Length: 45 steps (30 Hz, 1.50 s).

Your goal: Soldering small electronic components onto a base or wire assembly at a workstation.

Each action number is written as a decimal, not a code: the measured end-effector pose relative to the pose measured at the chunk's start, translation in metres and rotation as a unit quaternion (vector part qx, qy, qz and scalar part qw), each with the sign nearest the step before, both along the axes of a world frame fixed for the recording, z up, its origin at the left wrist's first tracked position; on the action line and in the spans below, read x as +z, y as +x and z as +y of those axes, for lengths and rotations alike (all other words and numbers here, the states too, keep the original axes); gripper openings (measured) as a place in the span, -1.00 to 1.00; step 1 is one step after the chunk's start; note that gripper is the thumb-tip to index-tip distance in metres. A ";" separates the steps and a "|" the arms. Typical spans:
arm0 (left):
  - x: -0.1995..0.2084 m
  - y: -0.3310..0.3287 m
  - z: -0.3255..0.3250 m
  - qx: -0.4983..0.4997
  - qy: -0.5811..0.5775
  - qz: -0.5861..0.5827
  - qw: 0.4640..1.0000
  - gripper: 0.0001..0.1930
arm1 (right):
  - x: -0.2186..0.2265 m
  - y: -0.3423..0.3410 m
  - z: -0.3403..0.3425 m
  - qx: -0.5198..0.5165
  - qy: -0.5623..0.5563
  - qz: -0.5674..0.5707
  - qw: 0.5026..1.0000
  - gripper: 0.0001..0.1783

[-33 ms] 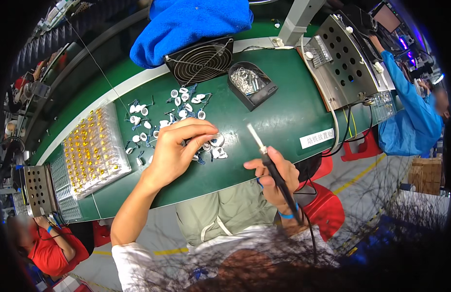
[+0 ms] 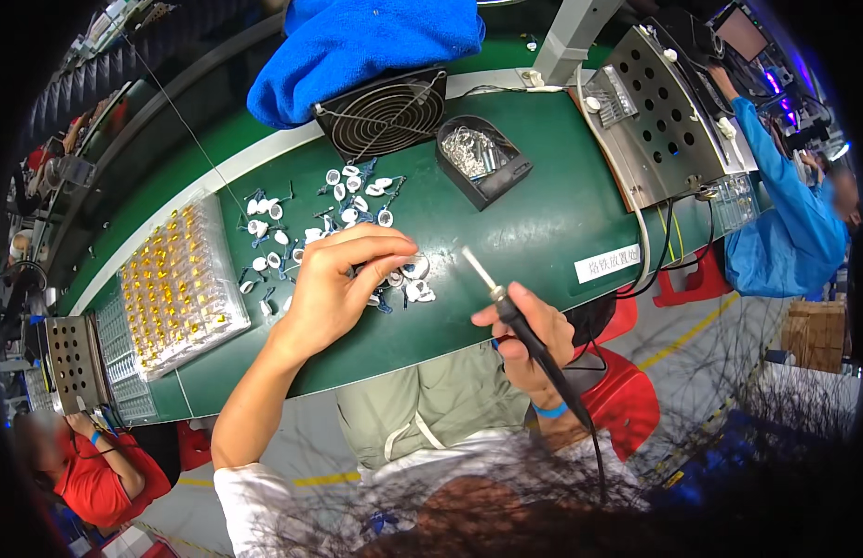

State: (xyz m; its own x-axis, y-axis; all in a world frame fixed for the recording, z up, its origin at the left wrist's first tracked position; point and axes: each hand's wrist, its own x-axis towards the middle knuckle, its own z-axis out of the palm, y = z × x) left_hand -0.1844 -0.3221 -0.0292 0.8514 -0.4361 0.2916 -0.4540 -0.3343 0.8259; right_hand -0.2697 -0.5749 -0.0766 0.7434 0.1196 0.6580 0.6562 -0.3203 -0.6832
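My left hand [image 2: 343, 284] reaches over the green table [image 2: 534, 223], and its fingertips pinch a small white part [image 2: 414, 270] in a little cluster of such parts. Many more small white parts with blue leads [image 2: 343, 195] lie scattered just beyond it. My right hand [image 2: 534, 330] grips a black-handled soldering iron [image 2: 506, 307] like a pen. The iron's light tip points up and left and stops a short way to the right of the pinched part. Its cable runs back along my forearm.
A clear tray of yellow parts [image 2: 175, 284] lies at the left. A black bin of metal bits [image 2: 482, 163], a fan grille [image 2: 385, 116] and a blue cloth [image 2: 366, 42] sit behind. A perforated metal box [image 2: 673, 121] stands at the right. One person in blue [image 2: 785, 223] and one in red [image 2: 87, 465] work nearby.
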 end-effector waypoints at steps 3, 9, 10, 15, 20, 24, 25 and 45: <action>-0.004 0.001 0.001 -0.001 -0.011 0.037 0.999 -0.85 | 0.000 -0.002 -0.004 -0.016 -0.032 -0.015 0.999 -0.45; -0.003 0.004 0.001 -0.012 -0.004 0.061 0.998 -0.84 | 0.006 0.000 0.004 -0.057 -0.082 -0.015 0.995 -0.59; -0.003 0.004 0.001 -0.015 -0.001 0.048 0.999 -0.84 | 0.005 0.001 0.004 -0.053 -0.089 -0.023 0.994 -0.58; -0.006 0.004 0.002 -0.013 -0.006 0.064 0.998 -0.84 | 0.007 0.007 0.006 -0.017 -0.086 -0.024 0.996 -0.61; -0.005 0.004 0.001 -0.011 -0.008 0.060 0.998 -0.84 | 0.008 0.007 0.007 -0.018 -0.094 -0.037 0.995 -0.62; -0.004 0.005 0.001 -0.017 0.001 0.047 0.999 -0.84 | 0.007 0.008 0.008 -0.018 -0.096 -0.039 0.994 -0.61; -0.004 0.005 0.002 -0.016 0.002 0.049 0.999 -0.84 | 0.008 0.008 0.008 -0.018 -0.099 -0.038 0.994 -0.62; -0.003 0.004 0.002 -0.018 0.005 0.053 0.998 -0.85 | 0.006 0.005 0.003 -0.020 -0.078 -0.028 0.996 -0.64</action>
State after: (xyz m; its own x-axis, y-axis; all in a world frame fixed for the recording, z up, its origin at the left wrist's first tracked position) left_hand -0.1801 -0.3204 -0.0319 0.8608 -0.4695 0.1965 -0.3770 -0.3286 0.8660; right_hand -0.2651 -0.5715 -0.0708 0.7125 0.1944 0.6742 0.6762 -0.4467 -0.5858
